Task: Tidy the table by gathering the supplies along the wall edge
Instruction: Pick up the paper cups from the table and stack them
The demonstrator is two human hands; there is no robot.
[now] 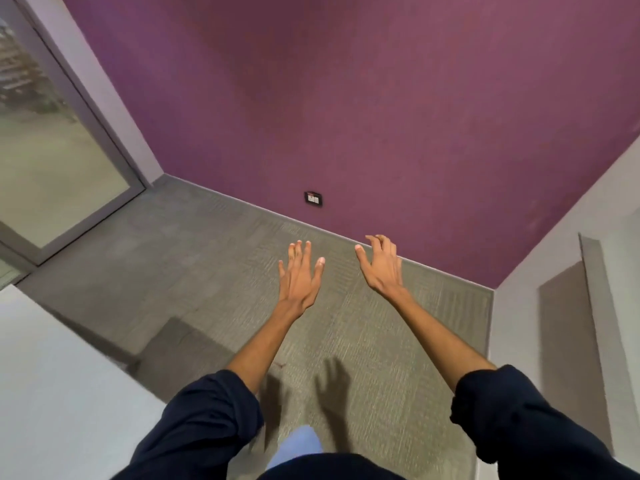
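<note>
Both my arms reach forward over grey carpet, in dark blue sleeves pushed up to the elbows. My left hand (300,271) is open with its fingers spread and holds nothing. My right hand (381,265) is open too, fingers slightly curled, with nothing in it. A white table corner (52,375) shows at the lower left, with a bare top. No supplies are in view.
A purple wall (346,98) stands ahead with a small socket plate (313,198) near the floor. A glass door (52,150) is at the left. A grey wall with a panel (571,341) is at the right. Carpet (207,254) lies between.
</note>
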